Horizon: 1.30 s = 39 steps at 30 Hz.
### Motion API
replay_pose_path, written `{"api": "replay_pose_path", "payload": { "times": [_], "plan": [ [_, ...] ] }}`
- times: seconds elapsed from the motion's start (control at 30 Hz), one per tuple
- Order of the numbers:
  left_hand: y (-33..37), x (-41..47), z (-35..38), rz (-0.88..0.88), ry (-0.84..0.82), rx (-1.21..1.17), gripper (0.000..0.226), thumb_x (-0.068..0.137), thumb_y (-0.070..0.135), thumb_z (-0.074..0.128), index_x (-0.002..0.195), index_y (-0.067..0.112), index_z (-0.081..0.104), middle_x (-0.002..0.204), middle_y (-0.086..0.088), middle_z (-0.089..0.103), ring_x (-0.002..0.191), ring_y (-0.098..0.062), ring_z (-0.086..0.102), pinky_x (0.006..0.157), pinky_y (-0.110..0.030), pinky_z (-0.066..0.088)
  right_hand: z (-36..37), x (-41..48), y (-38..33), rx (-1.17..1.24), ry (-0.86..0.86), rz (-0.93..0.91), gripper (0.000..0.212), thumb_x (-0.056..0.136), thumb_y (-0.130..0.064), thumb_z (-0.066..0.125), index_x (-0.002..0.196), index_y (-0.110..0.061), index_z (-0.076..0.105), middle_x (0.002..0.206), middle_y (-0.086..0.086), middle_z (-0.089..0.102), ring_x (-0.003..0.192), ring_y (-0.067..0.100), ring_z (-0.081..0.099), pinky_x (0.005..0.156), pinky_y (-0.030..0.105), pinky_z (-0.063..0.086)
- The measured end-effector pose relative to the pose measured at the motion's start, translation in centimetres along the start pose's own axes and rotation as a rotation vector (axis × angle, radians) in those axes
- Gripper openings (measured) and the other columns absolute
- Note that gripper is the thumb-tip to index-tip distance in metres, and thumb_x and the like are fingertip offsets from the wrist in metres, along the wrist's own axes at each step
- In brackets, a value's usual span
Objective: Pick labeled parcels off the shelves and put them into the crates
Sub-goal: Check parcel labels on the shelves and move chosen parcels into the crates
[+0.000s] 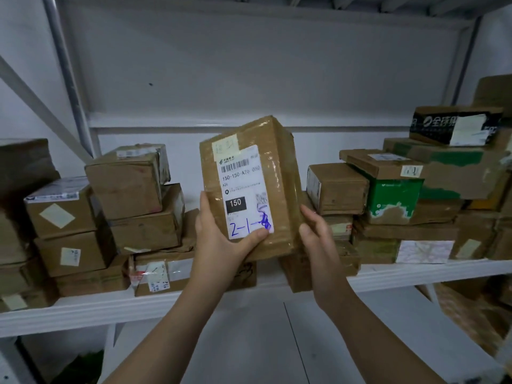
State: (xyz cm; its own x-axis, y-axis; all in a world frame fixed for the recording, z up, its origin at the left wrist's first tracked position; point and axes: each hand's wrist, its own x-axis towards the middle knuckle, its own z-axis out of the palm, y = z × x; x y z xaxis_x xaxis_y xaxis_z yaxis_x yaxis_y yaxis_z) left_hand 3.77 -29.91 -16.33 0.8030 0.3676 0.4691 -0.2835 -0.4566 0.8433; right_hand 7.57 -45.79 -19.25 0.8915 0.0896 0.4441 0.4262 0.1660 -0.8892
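Midway along a white metal shelf (83, 309), a person holds a brown cardboard parcel (279, 173) upright between two bare hands, its lower end just above the shelf's front edge and lifted in front of the cartons stacked there. The left hand (219, 242) grips the parcel's lower left corner, with the thumb pressed across the bottom of the white shipping label (243, 189) and the other fingers hidden behind the box. The right hand (318, 245) lies against the parcel's lower right side, its fingers nearly straight and pointing up, curled round nothing. The parcel is wrapped in glossy clear tape. Its label faces the camera and shows a barcode, the number 150 printed in a black block, and blue handwriting reading 2-1 followed by a scribbled-over figure. A small pale sticker (225, 144) sits just above the label. Toward the shelf's left end, taped brown cartons (133, 189) stand stacked several high. Toward the right end, another pile includes a green-and-white box (396, 200) and, higher up, a carton bound in black printed tape (454, 126).
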Motion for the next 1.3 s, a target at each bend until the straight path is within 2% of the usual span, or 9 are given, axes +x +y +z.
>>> {"api": "replay_pose_path", "payload": {
  "times": [0.1,0.23,0.33,0.5,0.73,0.93,1.03,1.17,1.3],
  "plan": [
    [-0.7,-0.4,-0.1,0.157,0.088,-0.062,0.086,0.081,0.022,0.073,0.149,0.023,0.021,0.131,0.022,0.033,0.112,0.022,0.035,0.093,-0.001,0.029,0.3,0.6,-1.2,-0.01,-0.042,0.027,0.056,0.077,-0.059,0.065,0.125,-0.038,0.044,0.125,-0.005,0.06,0.105,0.003,0.062,0.079,0.016,0.053],
    [-1.6,-0.2,-0.7,0.283,0.109,-0.186,0.051,0.089,0.01,0.061,0.13,0.036,0.045,0.125,0.02,0.051,0.118,0.008,0.047,0.093,-0.009,0.04,1.1,0.9,-1.9,-0.06,-0.013,-0.095,0.05,0.08,-0.044,0.059,0.126,-0.05,0.039,0.123,-0.017,0.062,0.109,-0.001,0.06,0.086,0.015,0.051],
    [-2.0,-0.3,-1.0,0.274,0.094,-0.263,0.049,0.092,0.009,0.059,0.129,0.039,0.046,0.13,0.011,0.055,0.12,-0.003,0.052,0.096,-0.021,0.045,1.5,0.8,-1.6,-0.019,-0.024,-0.094,0.053,0.083,-0.039,0.06,0.132,-0.044,0.041,0.122,-0.014,0.064,0.108,0.003,0.063,0.085,0.02,0.054],
    [-2.3,-0.5,-1.0,0.264,0.091,-0.301,0.049,0.091,0.005,0.059,0.128,0.035,0.048,0.125,0.013,0.056,0.116,0.002,0.053,0.091,-0.013,0.044,1.9,0.6,-1.0,-0.035,-0.008,-0.089,0.062,0.083,-0.043,0.06,0.141,-0.036,0.038,0.127,-0.015,0.061,0.115,0.005,0.059,0.099,0.034,0.049],
    [-1.7,-1.0,-0.5,0.23,0.098,-0.293,0.045,0.092,0.008,0.057,0.132,0.028,0.047,0.122,0.013,0.055,0.113,0.009,0.051,0.086,-0.005,0.041,1.5,0.5,-1.9,-0.018,0.0,-0.019,0.054,0.092,-0.03,0.059,0.142,-0.034,0.039,0.121,-0.015,0.063,0.102,-0.002,0.063,0.078,0.014,0.053],
    [0.0,-3.5,0.1,0.236,0.086,-0.294,0.044,0.093,0.015,0.056,0.129,0.038,0.045,0.124,0.012,0.054,0.113,0.01,0.05,0.087,-0.006,0.042,-0.3,-1.9,-3.4,-0.094,0.035,-0.073,0.06,0.086,-0.024,0.069,0.139,-0.029,0.043,0.115,-0.02,0.066,0.106,-0.005,0.061,0.086,0.013,0.05],
    [1.0,-5.3,1.6,0.262,0.067,-0.294,0.044,0.093,0.018,0.057,0.132,0.037,0.045,0.127,0.008,0.053,0.119,0.0,0.05,0.096,-0.022,0.047,-2.3,-3.8,-4.1,-0.125,0.09,-0.065,0.062,0.085,-0.028,0.071,0.14,-0.03,0.042,0.119,-0.017,0.065,0.109,-0.003,0.059,0.095,0.021,0.048],
    [3.0,-8.9,5.0,0.209,-0.003,-0.346,0.043,0.093,0.028,0.058,0.123,0.054,0.044,0.129,0.008,0.052,0.118,-0.007,0.053,0.095,-0.039,0.05,-6.8,-7.0,-5.0,-0.178,0.166,-0.018,0.063,0.082,-0.036,0.073,0.138,-0.037,0.043,0.124,-0.017,0.061,0.112,-0.003,0.057,0.094,0.023,0.046],
    [4.7,-14.1,9.5,0.151,-0.099,-0.36,0.042,0.093,0.024,0.058,0.132,0.035,0.046,0.13,0.004,0.051,0.114,-0.003,0.053,0.095,-0.039,0.051,-13.1,-11.7,-6.0,-0.183,0.227,0.07,0.052,0.083,-0.028,0.073,0.13,-0.034,0.049,0.113,-0.016,0.068,0.104,0.001,0.064,0.088,0.026,0.053]
  ]
}}
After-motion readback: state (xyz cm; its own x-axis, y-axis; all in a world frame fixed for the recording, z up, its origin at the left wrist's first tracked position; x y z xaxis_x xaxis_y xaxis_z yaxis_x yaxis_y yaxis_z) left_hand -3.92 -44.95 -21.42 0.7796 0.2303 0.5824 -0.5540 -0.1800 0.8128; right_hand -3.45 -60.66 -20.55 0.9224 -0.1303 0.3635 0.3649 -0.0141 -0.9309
